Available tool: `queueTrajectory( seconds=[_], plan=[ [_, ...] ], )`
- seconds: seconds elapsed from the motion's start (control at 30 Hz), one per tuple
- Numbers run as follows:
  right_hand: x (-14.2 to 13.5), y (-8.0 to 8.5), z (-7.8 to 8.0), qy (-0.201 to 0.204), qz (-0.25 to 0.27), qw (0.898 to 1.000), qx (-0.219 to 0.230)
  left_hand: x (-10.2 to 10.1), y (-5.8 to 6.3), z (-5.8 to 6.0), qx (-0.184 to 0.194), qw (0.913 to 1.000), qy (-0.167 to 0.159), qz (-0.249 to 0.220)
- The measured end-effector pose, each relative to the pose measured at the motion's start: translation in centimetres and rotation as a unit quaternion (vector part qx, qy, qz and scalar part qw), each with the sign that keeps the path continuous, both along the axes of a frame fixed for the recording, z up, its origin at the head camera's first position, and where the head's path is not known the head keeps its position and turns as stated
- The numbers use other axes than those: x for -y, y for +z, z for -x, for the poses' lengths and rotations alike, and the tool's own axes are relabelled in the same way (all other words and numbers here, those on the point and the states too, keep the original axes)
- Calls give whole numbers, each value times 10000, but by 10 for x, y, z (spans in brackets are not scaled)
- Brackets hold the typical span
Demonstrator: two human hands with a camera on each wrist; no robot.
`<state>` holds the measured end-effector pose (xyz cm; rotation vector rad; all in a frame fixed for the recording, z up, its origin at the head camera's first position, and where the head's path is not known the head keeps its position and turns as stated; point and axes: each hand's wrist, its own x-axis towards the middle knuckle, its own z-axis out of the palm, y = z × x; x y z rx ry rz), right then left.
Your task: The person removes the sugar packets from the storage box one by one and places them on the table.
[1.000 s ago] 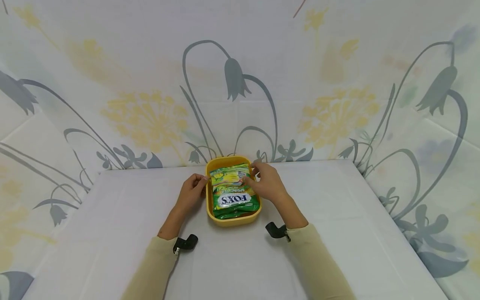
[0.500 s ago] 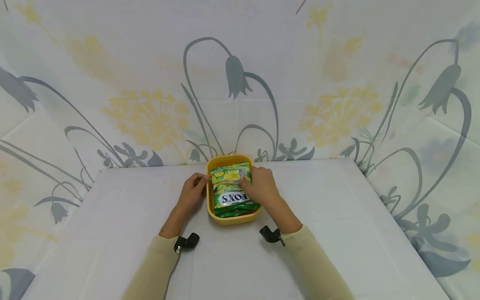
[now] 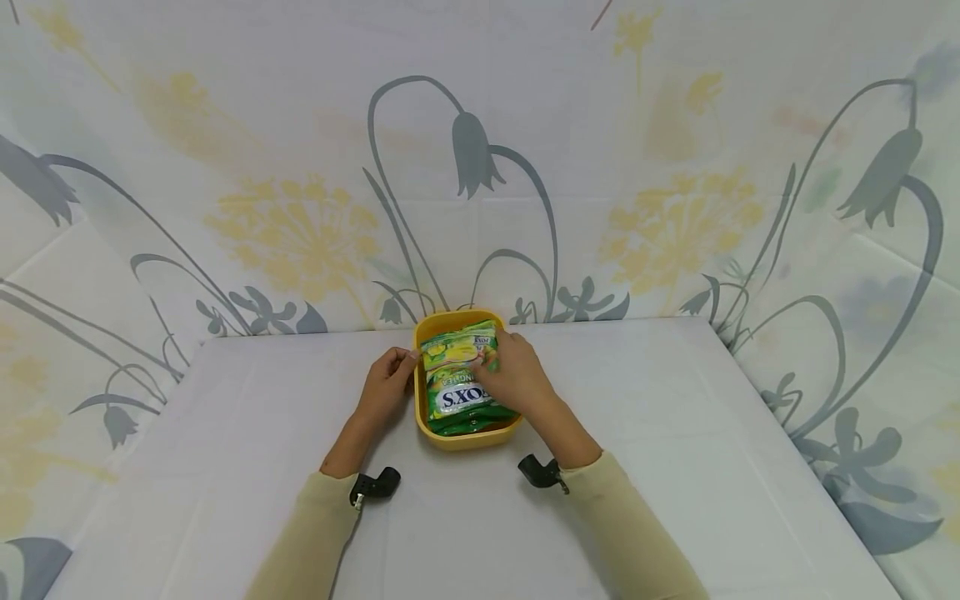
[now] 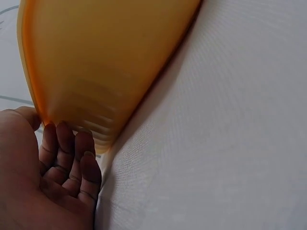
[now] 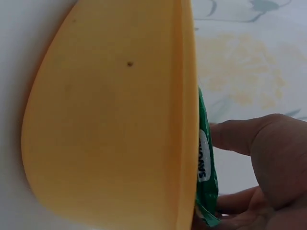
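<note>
Flowered cloth point(image 3: 300, 125) rises behind the yellow tub point(image 3: 465, 442), and a white surface point(image 3: 450, 525) spreads beneath it; from my remote seat I cannot tell whether the tub's far end touches the cloth. The green packet point(image 3: 453, 377), marked FOX'S, lies inside the tub with its lettering upside down to the wearer.

Through the head feed I see the left hand point(image 3: 385, 385) at the tub's left side, pinching the rim between thumb and fingers. I take that as a steadying hold, since a light tub could slide if the packet were pushed or pulled. The right hand point(image 3: 517, 379) comes over the tub's right rim and grasps the packet's right edge, thumb laid across the printed face. That grip looks chosen to control the packet from its side, where the tub leaves room for fingers.

My wrist feeds fill in what the head camera misses. On the left one, the fingertips press the tub's outer wall just below the rim, beside some ridges point(image 4: 98, 117). On the right one, a dark speck point(image 5: 129, 63) marks the tub's outer wall, and the packet bulges slightly above the rim, between thumb and fingers. How deep those fingers reach behind the packet, the tub's wall hides from me; only the head feed shows the packet's face.
</note>
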<state>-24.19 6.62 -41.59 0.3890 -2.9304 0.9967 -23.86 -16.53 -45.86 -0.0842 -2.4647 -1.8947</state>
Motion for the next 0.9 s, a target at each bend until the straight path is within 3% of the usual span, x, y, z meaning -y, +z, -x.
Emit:
queueTrajectory(
  seconds=[0.13,0.33,0.4,0.6,0.77,0.9],
  plan=[
    [0,0,-1,-83,606,9971,458,0,-1,1,26,10000,-4,-1],
    [0,-2,-1,-414,1316,9834,1182,0,0,0,-26,10000,-34,60],
    [1,-4,0,-414,1496,9798,1263,1,-5,3,-59,9999,-39,94],
    [3,-6,0,-401,1833,9750,1194,7,-33,21,-104,9999,83,56],
    [4,-5,-1,-419,2008,9713,1203,8,-39,22,-219,9995,186,136],
    [2,-5,-1,-387,2429,9599,1341,8,-39,22,-288,9992,205,165]
  ],
)
